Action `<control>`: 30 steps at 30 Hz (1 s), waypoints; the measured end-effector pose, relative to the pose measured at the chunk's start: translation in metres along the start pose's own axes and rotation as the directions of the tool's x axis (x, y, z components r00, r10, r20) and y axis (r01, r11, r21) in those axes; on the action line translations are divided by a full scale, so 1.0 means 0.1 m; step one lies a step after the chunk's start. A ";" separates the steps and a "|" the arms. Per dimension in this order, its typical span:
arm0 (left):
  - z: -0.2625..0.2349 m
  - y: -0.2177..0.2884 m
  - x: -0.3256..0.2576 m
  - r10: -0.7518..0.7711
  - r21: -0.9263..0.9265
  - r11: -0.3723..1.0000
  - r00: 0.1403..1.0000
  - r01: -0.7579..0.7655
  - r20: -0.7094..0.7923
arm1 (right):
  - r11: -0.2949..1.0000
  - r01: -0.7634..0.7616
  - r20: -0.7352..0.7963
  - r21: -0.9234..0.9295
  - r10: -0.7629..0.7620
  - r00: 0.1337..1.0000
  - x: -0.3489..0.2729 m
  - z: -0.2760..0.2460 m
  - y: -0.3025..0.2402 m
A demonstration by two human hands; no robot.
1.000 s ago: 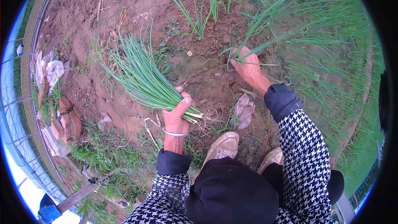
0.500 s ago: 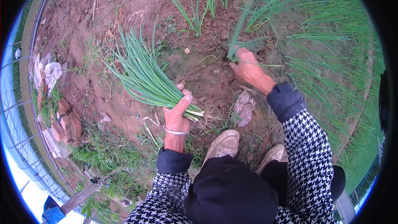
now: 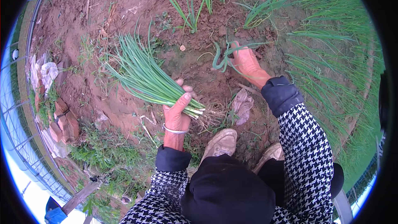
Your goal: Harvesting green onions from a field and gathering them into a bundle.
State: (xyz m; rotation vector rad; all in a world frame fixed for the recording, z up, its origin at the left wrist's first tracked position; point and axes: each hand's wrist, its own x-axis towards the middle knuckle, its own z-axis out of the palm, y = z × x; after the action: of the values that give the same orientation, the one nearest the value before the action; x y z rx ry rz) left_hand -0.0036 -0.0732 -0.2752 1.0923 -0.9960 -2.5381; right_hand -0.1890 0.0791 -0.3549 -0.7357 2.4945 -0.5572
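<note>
Left hand (image 3: 178, 114): fingers clasp 1 green-stalk bundle (image 3: 145, 76) near its base, presumably for alignment. Right hand (image 3: 248, 64): fingers pinch bent leaves (image 3: 216, 59).

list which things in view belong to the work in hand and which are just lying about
Part of the work:
- bunch of green stalks, in the left grip
- bent green leaves, in the right grip
- probably the green clump standing in the soil

Lying about:
- crumpled pale scrap
- reddish bricks
- small pale lump

Vegetable plot: bare soil (image 3: 70, 12), dense green shoots (image 3: 331, 43), weeds (image 3: 105, 149), lattice frame (image 3: 23, 142) alongside
</note>
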 end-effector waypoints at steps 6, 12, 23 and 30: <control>0.02 0.00 0.02 -0.045 -0.092 0.994 0.997 0.050 0.059 | 0.998 -0.054 -0.054 -0.033 0.052 0.997 0.14 0.07 -0.04; 0.06 -0.06 0.02 -0.046 -0.265 0.960 0.986 0.088 0.161 | 0.991 -0.127 -0.016 -0.038 0.127 0.992 0.05 -0.07 -0.01; 0.19 -0.06 -0.06 -0.027 -0.213 0.974 0.978 0.072 0.205 | 0.839 0.024 0.241 0.544 -0.184 0.953 -0.93 -0.62 -0.73; 0.17 -0.13 -0.08 0.000 0.033 0.999 0.989 -0.005 0.148 | 0.609 -0.196 0.369 0.769 -0.171 0.914 -0.88 -0.61 -0.61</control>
State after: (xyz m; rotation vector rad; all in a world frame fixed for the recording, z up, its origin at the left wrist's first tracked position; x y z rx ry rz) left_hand -0.0085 -0.0512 -0.2708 0.9214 -1.0783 -2.6419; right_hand -0.1332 0.0982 -0.2463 -0.3946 1.5771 -1.2547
